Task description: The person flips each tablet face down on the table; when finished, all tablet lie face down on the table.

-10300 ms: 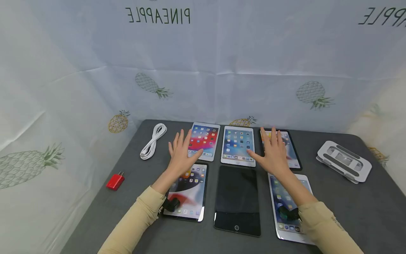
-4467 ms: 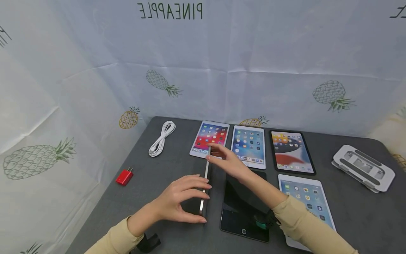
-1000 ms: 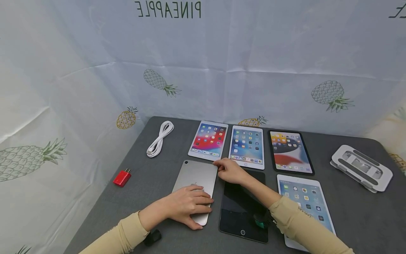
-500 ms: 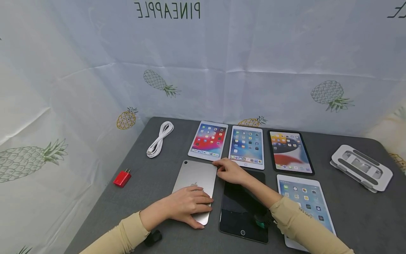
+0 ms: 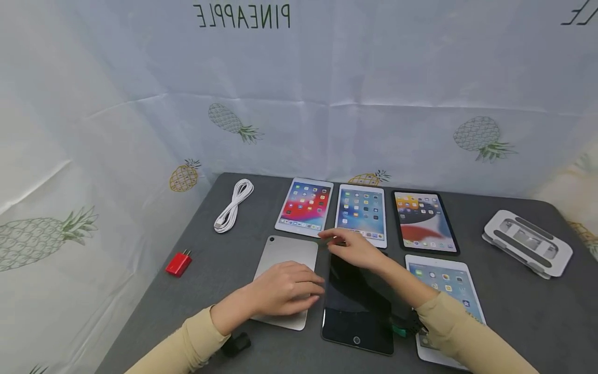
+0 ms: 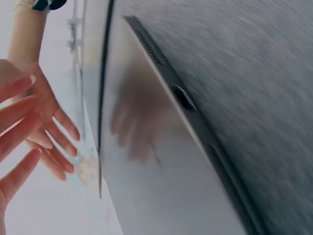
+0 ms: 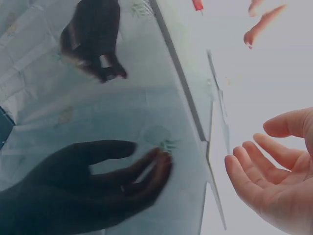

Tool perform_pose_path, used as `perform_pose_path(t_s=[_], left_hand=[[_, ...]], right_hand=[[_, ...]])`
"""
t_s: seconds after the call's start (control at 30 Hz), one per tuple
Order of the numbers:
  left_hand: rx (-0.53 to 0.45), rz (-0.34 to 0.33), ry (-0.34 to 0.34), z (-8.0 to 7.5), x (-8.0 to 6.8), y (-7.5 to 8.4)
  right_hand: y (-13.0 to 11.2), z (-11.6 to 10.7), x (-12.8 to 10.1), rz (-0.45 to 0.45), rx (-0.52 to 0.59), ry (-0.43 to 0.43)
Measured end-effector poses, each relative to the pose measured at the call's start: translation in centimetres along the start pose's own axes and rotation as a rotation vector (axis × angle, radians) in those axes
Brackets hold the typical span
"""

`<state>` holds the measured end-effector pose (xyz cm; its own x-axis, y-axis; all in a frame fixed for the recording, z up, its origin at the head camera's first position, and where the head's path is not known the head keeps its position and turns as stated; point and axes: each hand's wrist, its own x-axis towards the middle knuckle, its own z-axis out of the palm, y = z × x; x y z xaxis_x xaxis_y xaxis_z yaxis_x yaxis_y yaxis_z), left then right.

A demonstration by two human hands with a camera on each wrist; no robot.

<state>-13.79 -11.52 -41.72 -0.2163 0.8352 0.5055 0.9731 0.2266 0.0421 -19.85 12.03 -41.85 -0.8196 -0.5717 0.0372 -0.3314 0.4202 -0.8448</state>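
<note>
A silver tablet (image 5: 291, 252) lies face down at the front left of the dark table, its camera at the far left corner. Over it hovers my left hand (image 5: 287, 291), fingers loosely bent and holding nothing; in the left wrist view a gap shows between those fingers (image 6: 19, 117) and the tablet's back (image 6: 166, 196). My right hand (image 5: 357, 249), also without a load, hangs above the far end of a black tablet (image 5: 357, 327) with a dark screen. In the right wrist view its relaxed fingers (image 7: 244, 171) are apart from the glass, which mirrors the hand.
Three lit tablets, one red-blue (image 5: 306, 205), one blue (image 5: 362, 210) and one black-framed (image 5: 425, 221), form the back row. A white tablet (image 5: 444, 275) lies partly under my right sleeve. A folded stand (image 5: 528, 243) is at right; a white cable (image 5: 233, 205) and red charger (image 5: 178, 264) at left.
The front left tablet, screen up at first, was tipped on edge and turned face down. In the last half second both hands have come off it, the right one moving slightly right.
</note>
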Motion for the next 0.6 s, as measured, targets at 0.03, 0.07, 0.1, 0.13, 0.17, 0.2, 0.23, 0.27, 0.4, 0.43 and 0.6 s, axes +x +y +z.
perform_pose_path(t_s=[0.03,0.07,0.1,0.13,0.17,0.2,0.23,0.27,0.4,0.43,0.6], left_hand=[[-0.031,-0.025,0.022,0.0,0.2,0.1],[-0.069,-0.057,0.046,0.0,0.4,0.2],[-0.111,-0.097,0.068,0.0,0.6,0.3],[-0.162,-0.145,0.088,0.0,0.8,0.4],[-0.223,-0.2,0.107,0.1,1.0,0.6],[-0.291,-0.263,0.122,0.3,1.1,0.8],[-0.367,-0.33,0.133,0.4,1.2,0.9],[-0.444,-0.397,0.142,0.5,1.4,1.1],[-0.74,-0.661,0.145,0.9,2.2,1.6],[-0.798,-0.716,0.141,1.0,2.4,1.7],[-1.029,-0.96,0.138,1.5,3.1,2.2]], right_hand=[[0.0,-0.3,-0.2,-0.015,0.0,0.005],[-0.1,-0.6,-0.5,-0.025,0.002,0.011],[-0.1,-0.8,-0.8,-0.04,0.002,0.018],[-0.2,-1.1,-1.2,-0.048,-0.001,0.027],[-0.2,-1.4,-1.5,-0.053,-0.005,0.035],[-0.2,-1.7,-1.9,-0.056,-0.01,0.047],[-0.2,-1.9,-2.2,-0.055,-0.015,0.06],[-0.2,-2.2,-2.6,-0.057,-0.014,0.071],[-0.2,-2.9,-4.4,0.001,0.003,0.116],[-0.2,-3.0,-4.9,0.024,0.016,0.126],[0.1,-3.7,-7.3,0.17,0.13,0.156]])
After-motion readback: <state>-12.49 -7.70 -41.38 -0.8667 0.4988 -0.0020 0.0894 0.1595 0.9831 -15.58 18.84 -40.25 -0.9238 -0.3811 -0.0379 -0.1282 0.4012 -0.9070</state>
